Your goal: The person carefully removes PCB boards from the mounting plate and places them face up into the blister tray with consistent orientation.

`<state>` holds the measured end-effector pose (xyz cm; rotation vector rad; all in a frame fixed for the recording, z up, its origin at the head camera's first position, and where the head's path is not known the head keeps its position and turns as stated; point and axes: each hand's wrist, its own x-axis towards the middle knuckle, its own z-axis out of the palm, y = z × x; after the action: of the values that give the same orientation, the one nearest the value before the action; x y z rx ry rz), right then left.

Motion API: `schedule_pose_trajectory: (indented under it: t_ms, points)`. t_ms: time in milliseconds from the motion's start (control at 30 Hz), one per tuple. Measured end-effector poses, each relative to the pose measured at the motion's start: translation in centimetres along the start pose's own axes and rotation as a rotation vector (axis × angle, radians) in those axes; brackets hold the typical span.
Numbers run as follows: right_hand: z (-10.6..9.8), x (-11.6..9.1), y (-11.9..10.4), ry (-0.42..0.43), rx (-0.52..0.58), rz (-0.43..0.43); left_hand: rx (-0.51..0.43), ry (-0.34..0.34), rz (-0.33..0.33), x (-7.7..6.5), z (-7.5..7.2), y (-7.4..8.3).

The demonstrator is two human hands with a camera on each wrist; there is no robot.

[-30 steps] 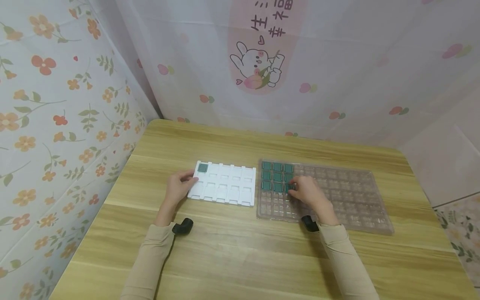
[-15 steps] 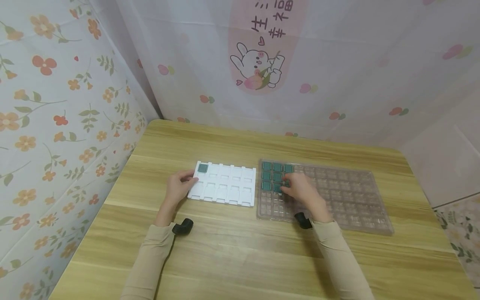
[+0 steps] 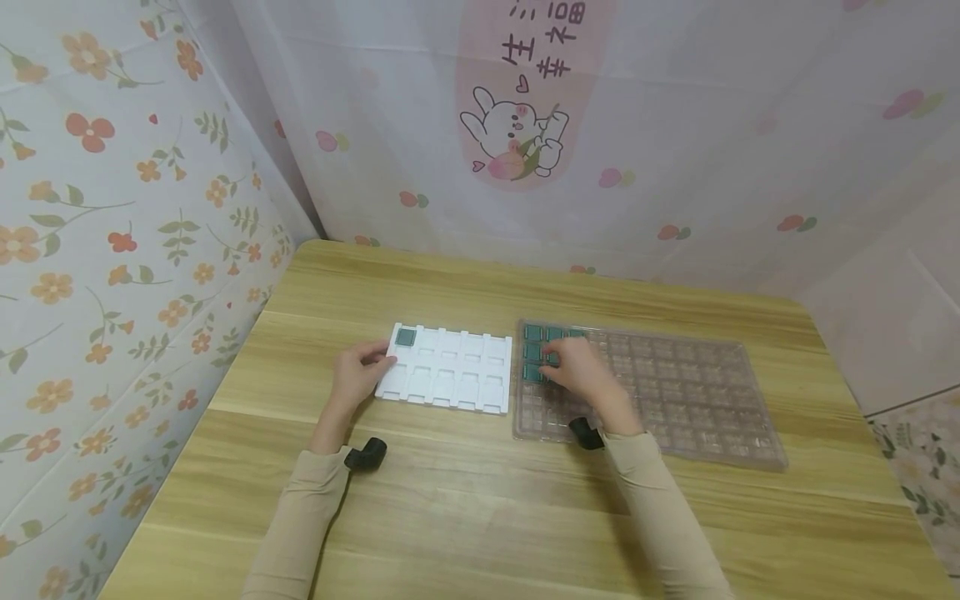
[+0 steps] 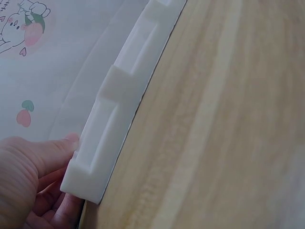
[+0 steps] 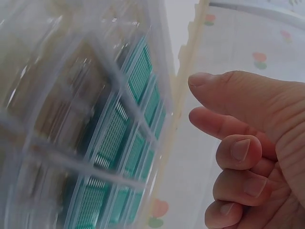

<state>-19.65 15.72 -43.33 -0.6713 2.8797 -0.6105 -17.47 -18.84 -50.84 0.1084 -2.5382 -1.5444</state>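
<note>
My left hand (image 3: 358,375) grips the left end of a white tray (image 3: 444,367) with moulded pockets; in the left wrist view the thumb lies against the tray's end, the other fingers curled beside it. One green square chip (image 3: 406,337) sits in its far left pocket. My right hand (image 3: 581,367) hovers over the left part of a clear plastic tray (image 3: 690,375), thumb and index finger pointing left at the green chips (image 3: 532,352). In the right wrist view, nothing shows between thumb and index finger (image 5: 214,121); the other fingers are loosely curled. The hand hides some chips.
Both trays lie side by side on a wood-grain table (image 3: 465,500). The clear tray's right part has rows of bare pockets. A black camera mount (image 3: 366,454) is on each wrist. Behind and to the left hang printed curtains (image 3: 375,125).
My right hand has moved left across the clear tray, from the third column of chips towards the first two. The left hand and the white tray have not moved.
</note>
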Motion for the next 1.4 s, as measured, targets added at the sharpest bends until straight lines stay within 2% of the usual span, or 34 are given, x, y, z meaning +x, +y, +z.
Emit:
schedule_pose_trajectory:
  t_ms: [133, 600, 967, 1167, 1400]
  points:
    - [0.2, 0.5, -0.6, -0.017, 0.037, 0.004, 0.004, -0.001, 0.0, 0.0, 0.0, 0.0]
    - [0.9, 2.1, -2.6, 0.008, 0.031, -0.061, -0.02, 0.008, -0.003, 0.0, 0.0, 0.0]
    - [1.4, 3.1, -4.0, -0.041, 0.074, -0.051, -0.043, -0.002, -0.004, 0.0, 0.0, -0.1]
    - [1.8, 3.9, -4.8, -0.045, 0.052, -0.046, -0.042, -0.003, -0.005, 0.1, 0.1, -0.1]
    - [2.2, 4.9, -5.9, -0.041, 0.036, -0.079, -0.025, 0.007, -0.005, 0.1, 0.1, -0.1]
